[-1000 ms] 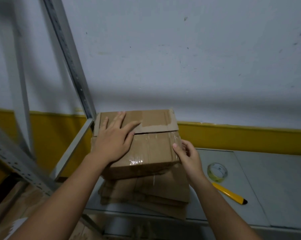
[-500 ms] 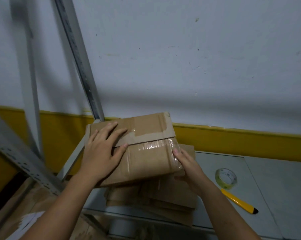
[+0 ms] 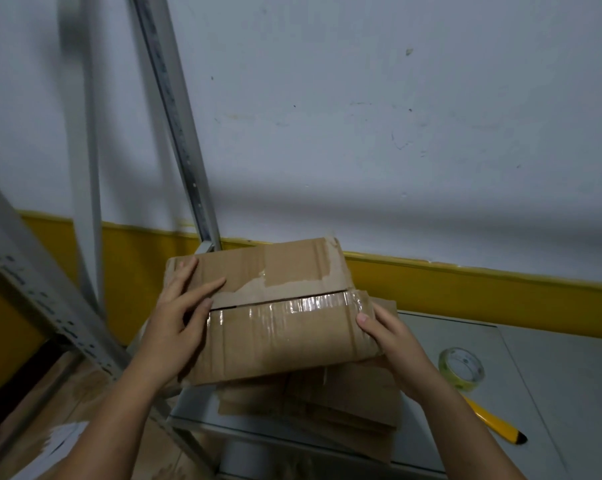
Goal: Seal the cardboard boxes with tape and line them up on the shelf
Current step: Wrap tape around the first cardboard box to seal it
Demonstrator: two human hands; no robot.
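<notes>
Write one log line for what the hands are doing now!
left hand: flat on box | right hand: grips box edge | tape roll: on shelf

Brown cardboard box (image 3: 275,327), clear tape along its top seam, tilts above flattened boxes (image 3: 313,400); the tape roll (image 3: 461,368) lies rightward on the shelf (image 3: 552,393).

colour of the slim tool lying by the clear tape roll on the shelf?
Slim tool: yellow body, black tip. Head view shows it.

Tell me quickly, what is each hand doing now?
Left hand: open, pressed flat on the brown taped cardboard box.
Right hand: gripping that box's right edge.
</notes>
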